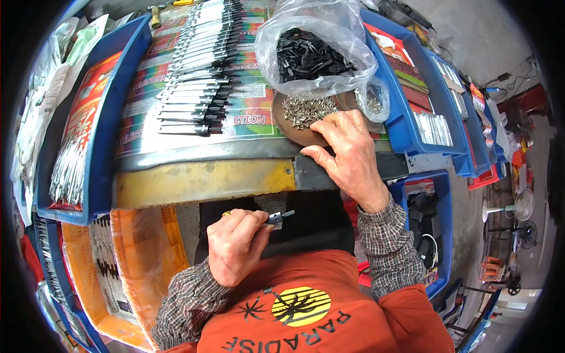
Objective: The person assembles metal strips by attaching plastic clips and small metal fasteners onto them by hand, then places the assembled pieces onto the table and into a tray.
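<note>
My left hand (237, 242) is closed in a pinch in front of the bench edge. It grips a small black part with a metal tip (276, 217), whose other end is hidden in my fingers. Over a round brown dish (288, 130) reaches my right hand (348, 154), its thumb and index finger apart and no object visible between them. The index fingertip is at the pile of small metal screws (303, 110) in that dish. Behind it, a clear plastic bag (268, 50) holds many black plastic pieces (312, 56).
A long row of slim black-and-silver parts (197, 76) lies on the bench. Blue bins (97, 117) with metal strips flank it left, and more blue bins (406, 106) stand right. Below are an orange-lined crate (147, 253) and another blue bin (444, 235). The bench has a yellow front edge (200, 183).
</note>
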A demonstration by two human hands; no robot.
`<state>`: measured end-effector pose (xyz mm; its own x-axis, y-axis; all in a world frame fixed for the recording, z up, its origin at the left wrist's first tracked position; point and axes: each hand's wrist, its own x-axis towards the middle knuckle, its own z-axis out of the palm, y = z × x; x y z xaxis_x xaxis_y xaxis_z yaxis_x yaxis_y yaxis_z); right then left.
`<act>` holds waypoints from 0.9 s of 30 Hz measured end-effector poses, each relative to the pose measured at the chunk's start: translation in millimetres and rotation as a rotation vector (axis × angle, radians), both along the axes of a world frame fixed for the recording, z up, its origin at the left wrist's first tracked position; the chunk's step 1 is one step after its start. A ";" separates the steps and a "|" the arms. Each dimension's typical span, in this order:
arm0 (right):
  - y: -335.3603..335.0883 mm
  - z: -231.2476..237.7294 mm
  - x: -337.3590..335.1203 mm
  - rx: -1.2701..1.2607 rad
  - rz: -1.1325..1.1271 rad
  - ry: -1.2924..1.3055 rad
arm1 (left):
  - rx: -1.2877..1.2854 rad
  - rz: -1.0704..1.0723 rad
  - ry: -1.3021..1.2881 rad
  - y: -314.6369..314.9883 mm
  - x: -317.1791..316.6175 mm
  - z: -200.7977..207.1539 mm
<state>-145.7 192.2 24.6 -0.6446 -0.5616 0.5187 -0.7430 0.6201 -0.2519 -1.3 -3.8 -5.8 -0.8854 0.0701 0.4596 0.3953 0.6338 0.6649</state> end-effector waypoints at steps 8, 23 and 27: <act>0.4 4.4 4.4 -0.049 0.060 -0.014 | 0.013 0.013 -0.018 1.8 3.0 6.2; -7.8 -0.9 76.7 -0.369 0.366 -0.450 | 0.025 -0.015 -0.055 9.7 10.2 20.1; -8.2 -0.7 80.5 -0.387 0.342 -0.473 | -0.021 -0.015 -0.036 11.2 12.0 20.9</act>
<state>-65.3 184.1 23.9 -0.6704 -0.6050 0.4297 -0.6364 0.1710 -0.7521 10.7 7.3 15.1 -0.9001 0.0931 0.4255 0.3809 0.6421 0.6653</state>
